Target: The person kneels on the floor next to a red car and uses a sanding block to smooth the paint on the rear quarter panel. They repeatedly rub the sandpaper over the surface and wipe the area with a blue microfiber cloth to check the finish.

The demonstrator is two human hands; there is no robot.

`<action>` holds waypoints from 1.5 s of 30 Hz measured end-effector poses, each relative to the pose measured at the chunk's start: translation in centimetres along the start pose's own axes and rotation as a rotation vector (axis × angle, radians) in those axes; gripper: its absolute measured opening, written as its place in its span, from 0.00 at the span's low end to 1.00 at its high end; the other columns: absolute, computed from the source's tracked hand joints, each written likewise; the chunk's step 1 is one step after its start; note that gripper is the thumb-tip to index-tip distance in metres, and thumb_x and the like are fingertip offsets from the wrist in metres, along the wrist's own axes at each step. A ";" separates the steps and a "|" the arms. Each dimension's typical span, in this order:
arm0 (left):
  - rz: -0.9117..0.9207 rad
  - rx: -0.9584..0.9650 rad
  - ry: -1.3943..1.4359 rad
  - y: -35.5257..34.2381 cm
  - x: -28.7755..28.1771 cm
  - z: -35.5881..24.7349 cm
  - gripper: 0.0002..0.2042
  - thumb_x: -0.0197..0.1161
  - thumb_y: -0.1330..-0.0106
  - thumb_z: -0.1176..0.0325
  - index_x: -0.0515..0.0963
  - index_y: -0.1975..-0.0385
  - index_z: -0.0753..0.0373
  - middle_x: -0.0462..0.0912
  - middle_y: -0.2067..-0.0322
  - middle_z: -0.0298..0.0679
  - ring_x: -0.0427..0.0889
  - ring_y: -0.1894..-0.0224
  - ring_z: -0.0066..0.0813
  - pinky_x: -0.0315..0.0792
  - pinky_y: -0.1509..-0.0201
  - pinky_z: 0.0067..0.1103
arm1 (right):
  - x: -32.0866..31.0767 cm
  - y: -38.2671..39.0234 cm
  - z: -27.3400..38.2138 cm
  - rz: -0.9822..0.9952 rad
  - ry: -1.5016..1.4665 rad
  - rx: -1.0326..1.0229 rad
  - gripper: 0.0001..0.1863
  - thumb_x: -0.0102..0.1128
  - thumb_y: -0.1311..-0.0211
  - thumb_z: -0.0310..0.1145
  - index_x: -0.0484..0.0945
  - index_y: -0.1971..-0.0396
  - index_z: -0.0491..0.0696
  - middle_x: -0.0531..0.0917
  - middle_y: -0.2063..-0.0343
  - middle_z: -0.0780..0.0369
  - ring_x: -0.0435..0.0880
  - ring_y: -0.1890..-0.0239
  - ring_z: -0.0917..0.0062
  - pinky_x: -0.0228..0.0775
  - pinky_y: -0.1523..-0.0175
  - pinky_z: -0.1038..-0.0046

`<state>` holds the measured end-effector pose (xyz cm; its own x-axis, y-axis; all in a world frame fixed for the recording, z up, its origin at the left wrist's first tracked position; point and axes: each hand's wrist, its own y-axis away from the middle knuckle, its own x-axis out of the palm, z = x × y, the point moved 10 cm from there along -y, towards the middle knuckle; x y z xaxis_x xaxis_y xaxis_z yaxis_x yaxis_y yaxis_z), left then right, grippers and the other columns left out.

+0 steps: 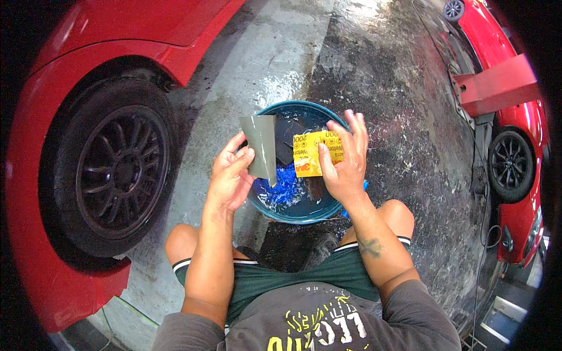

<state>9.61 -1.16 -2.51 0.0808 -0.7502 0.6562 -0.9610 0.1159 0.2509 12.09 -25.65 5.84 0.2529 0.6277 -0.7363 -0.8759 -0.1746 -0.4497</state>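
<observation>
My left hand [229, 172] pinches a grey sheet of sandpaper [261, 146] by its left edge, thumb in front. The sheet is upright, slightly curled, with a pale streak down it. In my right hand [346, 161] is a piece of sandpaper with a printed yellow backing [307, 157], gripped at its right side with the thumb across it and the upper fingers raised. Both sheets are apart, above a round dark teal bucket [294, 220] of water. A bright blue shaggy cloth [282, 188] and dark flat pieces [285, 153] lie in the bucket.
Close on the left stands a red car [117, 52] with a dark wheel [117, 169]. Another red car [518, 202] and a red lift arm [497, 86] are at the right. A thin cable [487, 216] runs along the wet, stained floor [410, 134]. My knees flank the bucket.
</observation>
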 end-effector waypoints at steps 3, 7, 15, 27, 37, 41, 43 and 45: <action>0.095 -0.060 0.140 0.1 1.6 -0.9 0.24 0.59 0.21 0.72 0.67 0.27 0.66 0.83 0.38 0.47 0.87 0.40 0.40 0.84 0.36 0.42 | 3.2 0.0 -0.3 0.149 -0.491 0.156 0.33 0.65 0.21 0.42 0.68 0.24 0.45 0.77 0.31 0.51 0.78 0.30 0.61 0.67 0.25 0.57; 0.130 -0.113 0.240 0.5 3.7 0.4 0.19 0.59 0.20 0.72 0.73 0.32 0.65 0.86 0.42 0.43 0.87 0.42 0.35 0.83 0.37 0.40 | 8.3 2.7 -0.6 0.426 -1.360 0.762 0.28 0.67 0.22 0.37 0.71 0.29 0.44 0.82 0.38 0.55 0.81 0.35 0.71 0.75 0.34 0.66; -0.078 0.065 -0.153 0.3 0.3 0.1 0.08 0.66 0.22 0.74 0.82 0.47 0.66 0.90 0.50 0.39 0.88 0.51 0.23 0.83 0.44 0.26 | 7.0 2.7 0.8 0.492 -1.629 0.814 0.44 0.77 0.37 0.22 0.63 0.24 0.47 0.85 0.39 0.54 0.85 0.37 0.66 0.76 0.30 0.60; -0.303 0.269 -0.280 1.4 -0.7 -2.5 0.06 0.63 0.20 0.74 0.79 0.50 0.67 0.90 0.54 0.41 0.88 0.57 0.22 0.82 0.50 0.22 | 7.7 2.6 1.9 0.573 -1.331 0.733 0.55 0.80 0.43 0.19 0.55 0.19 0.45 0.89 0.47 0.54 0.89 0.45 0.70 0.81 0.37 0.69; -0.522 0.489 -0.281 2.1 -6.5 -7.7 0.09 0.63 0.20 0.72 0.76 0.45 0.61 0.89 0.53 0.36 0.88 0.57 0.23 0.84 0.56 0.23 | 7.5 3.5 -2.3 0.477 -1.415 0.803 0.42 0.75 0.35 0.20 0.63 0.23 0.39 0.90 0.47 0.52 0.90 0.46 0.71 0.80 0.36 0.67; -0.442 0.336 -0.307 1.8 -4.0 -6.0 0.13 0.61 0.21 0.78 0.74 0.40 0.65 0.88 0.52 0.40 0.86 0.53 0.24 0.79 0.44 0.24 | 7.3 2.9 -2.1 0.441 -1.384 0.768 0.41 0.73 0.33 0.21 0.63 0.23 0.39 0.90 0.45 0.52 0.90 0.45 0.72 0.80 0.36 0.67; -0.388 0.336 -0.331 1.3 -3.4 -5.8 0.16 0.60 0.22 0.79 0.72 0.37 0.66 0.88 0.50 0.42 0.87 0.51 0.25 0.80 0.44 0.24 | 7.3 2.8 -2.0 0.434 -1.389 0.745 0.41 0.72 0.33 0.21 0.63 0.23 0.39 0.89 0.45 0.52 0.89 0.45 0.73 0.81 0.36 0.68; -0.366 0.287 -0.308 1.4 -2.7 -5.2 0.17 0.59 0.21 0.79 0.71 0.36 0.66 0.88 0.49 0.43 0.87 0.50 0.26 0.80 0.43 0.25 | 7.4 3.0 -2.2 0.438 -1.402 0.717 0.41 0.71 0.32 0.21 0.62 0.22 0.39 0.89 0.43 0.52 0.89 0.44 0.73 0.81 0.36 0.68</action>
<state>9.44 4.44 -0.26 0.3835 -0.8689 0.3130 -0.9216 -0.3379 0.1912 12.22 -23.18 -2.13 -0.2512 0.8560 0.4518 -0.8778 -0.3981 0.2663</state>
